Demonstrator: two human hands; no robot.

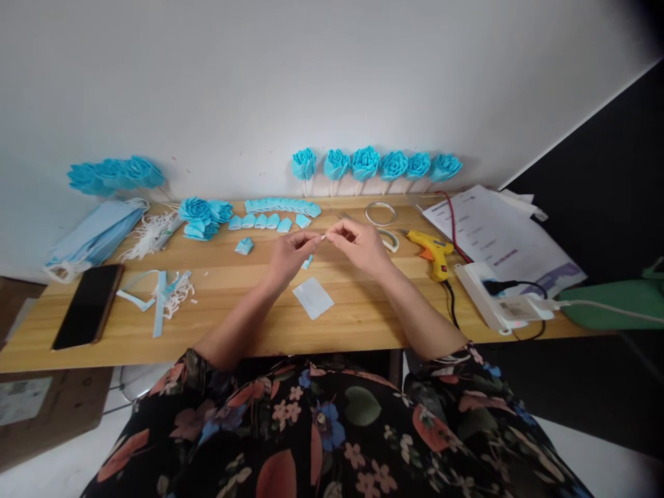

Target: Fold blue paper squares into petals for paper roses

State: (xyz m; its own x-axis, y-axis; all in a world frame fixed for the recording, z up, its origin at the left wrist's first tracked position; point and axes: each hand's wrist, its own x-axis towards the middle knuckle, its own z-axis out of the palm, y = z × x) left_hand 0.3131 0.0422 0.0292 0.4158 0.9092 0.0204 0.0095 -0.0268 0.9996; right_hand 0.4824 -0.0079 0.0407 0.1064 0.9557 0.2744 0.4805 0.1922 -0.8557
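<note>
My left hand (289,256) and my right hand (357,243) meet above the wooden table (357,318), fingers pinched together on a small white piece (322,237) held between them. A small blue scrap (308,262) lies just under my left hand. A pale square of mask fabric (312,298) lies on the table in front of my hands. A row of folded blue petals (267,221) lies beyond my hands, with a single petal (244,245) nearer to the left.
Blue fabric roses (366,164) lean along the wall; more roses (203,217) lie on the table. A stack of masks (93,235), white strings (150,234), trimmings (160,294) and a phone (89,305) sit left. Right: wire coil (380,214), glue gun (431,249), power strip (495,299), papers (498,235).
</note>
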